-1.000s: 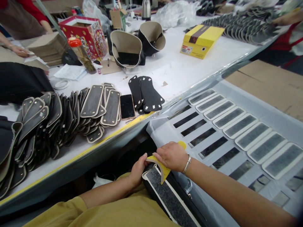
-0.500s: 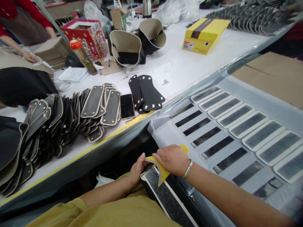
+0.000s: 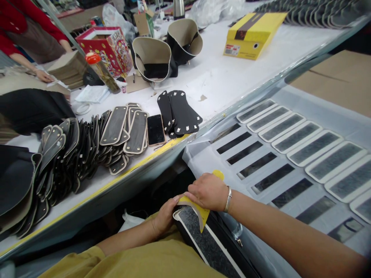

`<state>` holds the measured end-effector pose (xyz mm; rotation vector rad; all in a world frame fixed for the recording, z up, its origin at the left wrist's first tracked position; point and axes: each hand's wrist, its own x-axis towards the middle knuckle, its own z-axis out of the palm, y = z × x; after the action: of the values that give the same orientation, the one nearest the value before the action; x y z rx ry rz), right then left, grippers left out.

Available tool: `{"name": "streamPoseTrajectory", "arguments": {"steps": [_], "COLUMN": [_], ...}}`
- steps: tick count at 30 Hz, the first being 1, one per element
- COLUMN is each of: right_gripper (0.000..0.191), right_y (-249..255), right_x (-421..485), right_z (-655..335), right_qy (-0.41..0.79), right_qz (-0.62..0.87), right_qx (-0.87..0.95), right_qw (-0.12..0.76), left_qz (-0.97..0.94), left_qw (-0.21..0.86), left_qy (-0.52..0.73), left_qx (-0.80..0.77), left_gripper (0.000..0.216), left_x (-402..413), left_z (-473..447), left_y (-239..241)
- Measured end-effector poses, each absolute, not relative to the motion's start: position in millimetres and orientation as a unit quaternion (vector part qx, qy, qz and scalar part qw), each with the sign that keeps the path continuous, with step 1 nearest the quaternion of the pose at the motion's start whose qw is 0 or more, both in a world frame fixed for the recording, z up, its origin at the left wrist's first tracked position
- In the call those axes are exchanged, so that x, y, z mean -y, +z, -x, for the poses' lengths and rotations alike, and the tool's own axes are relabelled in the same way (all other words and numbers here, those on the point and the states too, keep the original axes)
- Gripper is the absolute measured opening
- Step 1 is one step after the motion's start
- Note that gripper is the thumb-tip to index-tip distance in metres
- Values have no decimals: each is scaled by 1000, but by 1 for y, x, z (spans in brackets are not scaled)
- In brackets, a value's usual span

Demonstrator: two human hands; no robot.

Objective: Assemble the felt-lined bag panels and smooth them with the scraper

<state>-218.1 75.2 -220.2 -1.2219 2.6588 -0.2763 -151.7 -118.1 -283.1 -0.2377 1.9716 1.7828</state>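
Head view: since half a second ago the right hand has sunk a little toward the lap, and the left hand's fingertips, then raised, now lie down against the work. The right hand is closed over a flat yellow plastic scraper, fingers spread on top and its pointed corner aimed down at the black oblong leather panel with a pale border. That panel lies slanted across the lap, its rounded end up between the two hands. The left hand curls round that end from the left; its thumb is hidden by the scraper, so the grip there is probably a clasp.

The white table's yellow-taped edge runs just above the hands, with dark open room beneath it. To the right, the pale sheet bearing rows of grey oblong pieces comes right up to the right wrist. A black smartphone lies near the table edge beside a fanned stack of black panels.
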Motion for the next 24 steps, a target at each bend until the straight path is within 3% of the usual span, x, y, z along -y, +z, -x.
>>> {"name": "streamPoseTrajectory", "arguments": {"steps": [5,10,17,24], "right_gripper": [49,48,50,51], "right_y": [-225,-220,-200,-187], "right_x": [-79,-83,-79,-110], "right_z": [209,174,135,71], "right_qy": [-98,-111,-101,-252], "right_qz": [354,233,108,-135], "right_qx": [-921,-956,-976,-942], "right_qw": [129,137,161,176], "left_qz": [-1,-136,-125,-263], "left_qw": [272,368,484,474], "left_qy": [588,632,636,526], "left_qx": [-762,-668,-588,-655], "left_gripper": [51,50,49,40], "left_x": [116,111,116,113], "left_z": [164,180,193,220], "left_y": [-273,-257,-250,-246]}}
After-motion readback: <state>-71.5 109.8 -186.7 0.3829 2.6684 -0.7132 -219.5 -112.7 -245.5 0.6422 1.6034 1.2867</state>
